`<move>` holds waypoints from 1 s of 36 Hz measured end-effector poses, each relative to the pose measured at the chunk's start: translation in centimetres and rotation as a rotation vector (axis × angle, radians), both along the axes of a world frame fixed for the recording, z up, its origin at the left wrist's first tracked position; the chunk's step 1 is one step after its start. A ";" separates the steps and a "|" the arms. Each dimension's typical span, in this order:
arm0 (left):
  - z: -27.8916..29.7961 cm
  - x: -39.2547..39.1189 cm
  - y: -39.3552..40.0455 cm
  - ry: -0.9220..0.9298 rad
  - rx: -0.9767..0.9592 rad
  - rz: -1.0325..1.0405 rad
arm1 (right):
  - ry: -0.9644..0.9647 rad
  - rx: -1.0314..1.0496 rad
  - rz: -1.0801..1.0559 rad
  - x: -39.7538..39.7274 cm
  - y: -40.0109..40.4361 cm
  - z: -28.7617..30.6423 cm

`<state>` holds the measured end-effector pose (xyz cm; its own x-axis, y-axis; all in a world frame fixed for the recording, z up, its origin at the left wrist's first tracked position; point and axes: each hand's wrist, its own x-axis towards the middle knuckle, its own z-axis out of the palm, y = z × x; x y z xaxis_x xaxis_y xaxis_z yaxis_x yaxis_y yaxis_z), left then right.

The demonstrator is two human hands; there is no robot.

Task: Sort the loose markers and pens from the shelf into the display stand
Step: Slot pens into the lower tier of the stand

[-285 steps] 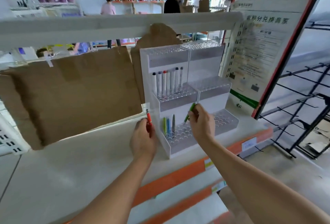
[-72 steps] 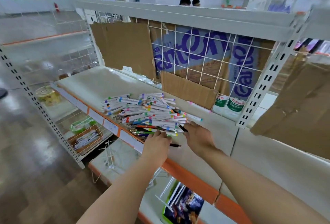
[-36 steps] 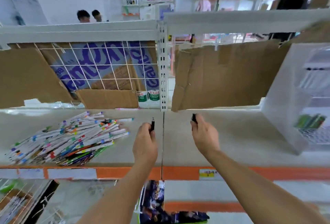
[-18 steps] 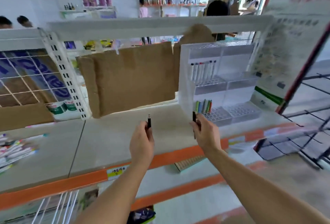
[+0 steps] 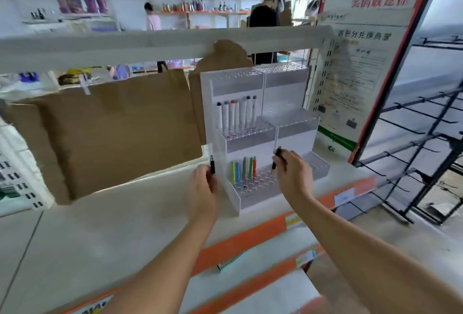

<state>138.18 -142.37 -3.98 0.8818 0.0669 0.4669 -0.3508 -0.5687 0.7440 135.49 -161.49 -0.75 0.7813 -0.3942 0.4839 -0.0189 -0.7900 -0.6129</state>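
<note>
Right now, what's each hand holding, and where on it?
Left hand: black pen, gripped at its lower end. Right hand: another dark pen, pinched mid-barrel, tip down over the display stand.

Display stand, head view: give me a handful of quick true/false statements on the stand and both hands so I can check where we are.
1. Each hand holds a dark pen. True: the left hand grips one black pen upright, and the right hand holds another dark pen.
2. The right hand's pen is already seated in a hole. False: it is tilted above the bottom tier of the display stand, tip pointing down.
3. The bottom left tier holds coloured pens. True.
4. The middle left tier is empty. False: a row of white-barrelled markers stands there.
5. The left hand is over the right half of the stand. False: it is beside the stand's left wall.
</note>
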 end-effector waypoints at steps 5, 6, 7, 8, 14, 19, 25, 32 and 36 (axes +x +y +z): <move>0.2 2.3 -0.8 0.053 0.067 0.090 | 0.002 0.044 -0.038 2.5 -0.5 -0.2; 0.2 2.7 -1.0 0.057 0.062 0.096 | 0.004 0.050 -0.039 2.9 -0.4 -0.3; 0.2 2.9 -1.1 0.065 0.058 0.108 | 0.006 0.056 -0.036 3.3 -0.4 -0.4; 0.2 3.1 -1.2 0.071 0.053 0.120 | 0.011 0.056 -0.029 3.7 -0.4 -0.6; 0.0 4.0 -1.3 0.060 0.097 0.145 | 0.098 -0.019 0.049 5.5 -0.3 -1.1; -0.1 4.2 -1.4 0.053 0.117 0.178 | 0.156 -0.133 0.084 6.2 -0.8 -1.9; -0.5 3.7 -2.5 0.058 0.113 0.224 | 0.162 -0.167 0.101 6.4 -1.6 -3.2; -0.9 2.7 -3.7 0.037 0.149 0.238 | 0.220 -0.131 0.109 6.8 -1.7 -3.0; -0.7 2.2 -4.1 0.036 0.153 0.269 | 0.259 -0.141 0.084 6.9 -2.0 -3.3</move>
